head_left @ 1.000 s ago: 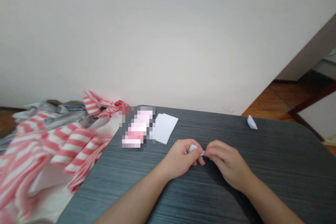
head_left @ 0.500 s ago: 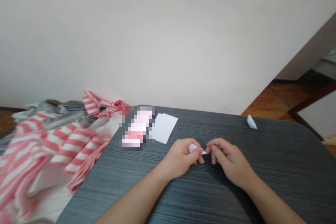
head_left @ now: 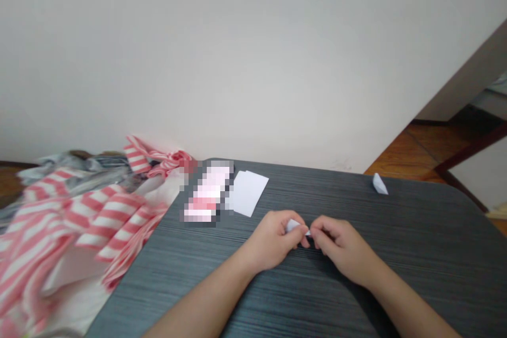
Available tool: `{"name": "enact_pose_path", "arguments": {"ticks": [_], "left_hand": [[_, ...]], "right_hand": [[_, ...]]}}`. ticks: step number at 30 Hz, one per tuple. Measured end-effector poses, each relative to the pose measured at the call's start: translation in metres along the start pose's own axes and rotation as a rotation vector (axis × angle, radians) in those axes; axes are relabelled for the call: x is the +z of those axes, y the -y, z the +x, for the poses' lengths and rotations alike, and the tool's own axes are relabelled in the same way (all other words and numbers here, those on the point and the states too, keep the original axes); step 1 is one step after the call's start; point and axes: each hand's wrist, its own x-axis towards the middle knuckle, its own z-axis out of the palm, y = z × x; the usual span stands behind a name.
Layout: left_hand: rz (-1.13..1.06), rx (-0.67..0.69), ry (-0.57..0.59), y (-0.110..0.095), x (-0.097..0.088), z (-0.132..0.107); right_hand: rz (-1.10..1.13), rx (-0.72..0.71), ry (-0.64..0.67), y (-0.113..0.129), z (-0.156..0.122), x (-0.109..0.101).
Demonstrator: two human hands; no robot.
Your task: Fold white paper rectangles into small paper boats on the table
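Between thumb and fingers, my left hand [head_left: 271, 243] grips a small folded piece of white paper [head_left: 292, 225]. Most of that paper is covered by the hand; its body and a pointed tip on the right show. Close against the tip, my right hand [head_left: 341, 248] has its thumb and index finger pinched together on the point. Both hands are just above the dark wood-grain table [head_left: 431, 264]. Beyond them to the left lie flat white paper sheets [head_left: 249, 194], overlapping slightly. A finished-looking folded white paper shape [head_left: 379, 185] stands near the table's far right edge.
A blurred-out pinkish oblong object [head_left: 208, 190] lies left of the sheets. Red-and-white striped cloth [head_left: 114, 216] and grey clothes [head_left: 85, 171] are heaped beyond the table's left edge. The pale wall [head_left: 253, 63] rises behind the table, and wooden floor [head_left: 407, 150] shows at right.
My right hand has moved slightly left and down, and its fingertips have closed on the folded paper's tip. My left hand stays almost in place, still holding the paper.
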Motion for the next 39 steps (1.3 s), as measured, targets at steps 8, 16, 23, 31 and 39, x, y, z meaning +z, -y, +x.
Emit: {"name": "enact_pose_path", "arguments": {"ticks": [8, 16, 23, 31, 39], "left_hand": [[-0.014, -0.017, 0.006, -0.0058, -0.0008, -0.0005], [-0.024, -0.002, 0.003, -0.0046, -0.0007, 0.0001], [0.009, 0.015, 0.002, -0.0075, -0.0012, -0.0005], [-0.023, -0.026, -0.005, -0.0067, -0.0005, 0.0004], [-0.013, -0.013, -0.005, -0.0055, -0.0013, 0.0005]], "right_hand": [[-0.064, -0.054, -0.019, -0.0017, 0.0, 0.0002], [-0.031, -0.073, 0.0, 0.0026, -0.0009, 0.0009], [-0.03, -0.057, 0.008, 0.0028, -0.0006, 0.0008], [-0.065, -0.071, -0.031, 0.0002, -0.0004, -0.0018], [-0.056, -0.08, -0.037, 0.0012, -0.0008, -0.0003]]}}
